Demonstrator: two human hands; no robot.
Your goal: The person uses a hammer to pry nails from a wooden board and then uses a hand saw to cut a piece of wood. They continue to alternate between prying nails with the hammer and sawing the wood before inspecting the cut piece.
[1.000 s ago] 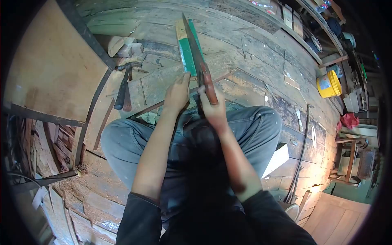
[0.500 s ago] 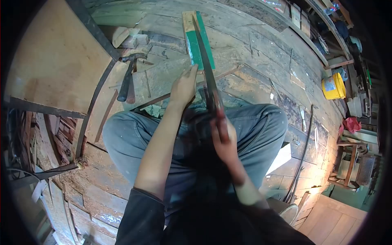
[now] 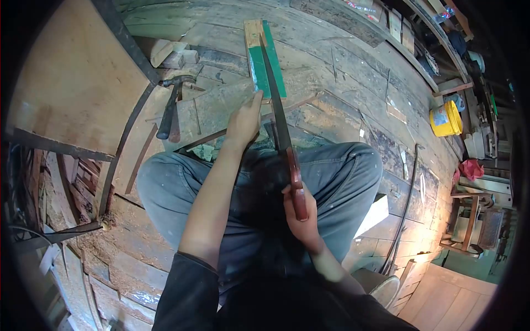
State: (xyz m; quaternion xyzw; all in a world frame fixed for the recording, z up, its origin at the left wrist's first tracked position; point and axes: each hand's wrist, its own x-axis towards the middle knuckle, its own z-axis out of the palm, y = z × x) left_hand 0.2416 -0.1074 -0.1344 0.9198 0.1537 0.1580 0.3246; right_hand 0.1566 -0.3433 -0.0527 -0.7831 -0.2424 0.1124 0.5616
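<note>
My right hand (image 3: pixel 302 215) is closed round the red-brown wooden handle of a handsaw (image 3: pixel 279 118). Its long dark blade, seen nearly edge-on, points away from me and lies over a green-painted wooden block (image 3: pixel 258 69). Bare wood shows at the block's far end, where the blade's narrow tip sits. At the block's near left corner, my left hand (image 3: pixel 244 122) grips it with its fingers; the thumb is hidden. A claw hammer (image 3: pixel 169 113) with a dark handle lies on the floor to the left of that hand.
Wood offcuts (image 3: pixel 175 55) lie beyond the hammer. A framed plywood panel (image 3: pixel 72 83) stands at the left, with sawdust (image 3: pixel 113 240) below it. On the right are a crowbar-like rod (image 3: pixel 409 204), a yellow bucket (image 3: pixel 446 118) and a white piece (image 3: pixel 373 215) beside my knee.
The saw and my right hand have drawn back slightly toward me, and the handle is less blurred. My left hand stays at the block's near end.
</note>
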